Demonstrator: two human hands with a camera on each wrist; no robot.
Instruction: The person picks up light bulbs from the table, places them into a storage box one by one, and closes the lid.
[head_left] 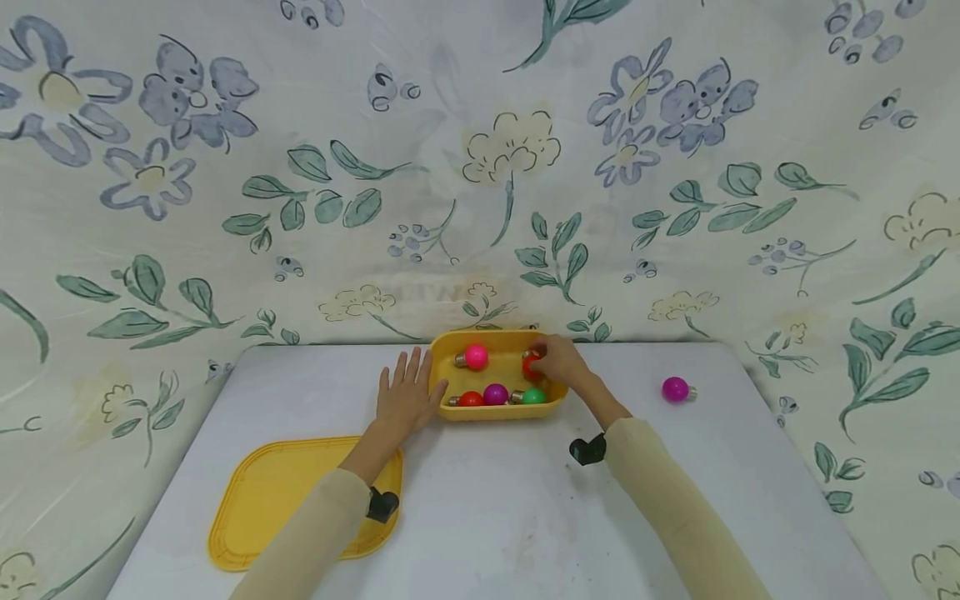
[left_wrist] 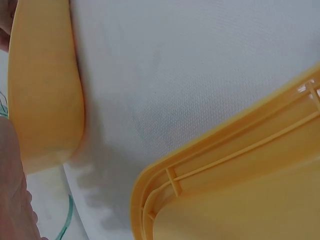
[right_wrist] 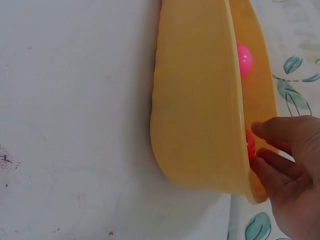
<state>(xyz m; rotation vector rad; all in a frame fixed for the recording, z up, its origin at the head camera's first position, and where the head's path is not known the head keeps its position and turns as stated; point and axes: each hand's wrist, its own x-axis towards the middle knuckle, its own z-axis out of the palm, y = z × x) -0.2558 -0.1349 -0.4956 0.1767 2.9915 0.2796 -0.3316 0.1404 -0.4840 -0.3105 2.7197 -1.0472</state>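
A yellow bin at the back of the table holds several small coloured light bulbs. Inside it lie a pink bulb, a red bulb, a purple bulb and a green bulb. My right hand reaches over the bin's right end and pinches another red bulb between thumb and fingers; part of that bulb is hidden behind the wall in the right wrist view. At the bin's left end, my left hand rests with its fingers straight, the thumb at the rim.
At the left, a shallow yellow tray lies on the white table, partly under the left forearm. One magenta bulb lies alone to the right of the bin. A floral cloth hangs behind the table's back edge.
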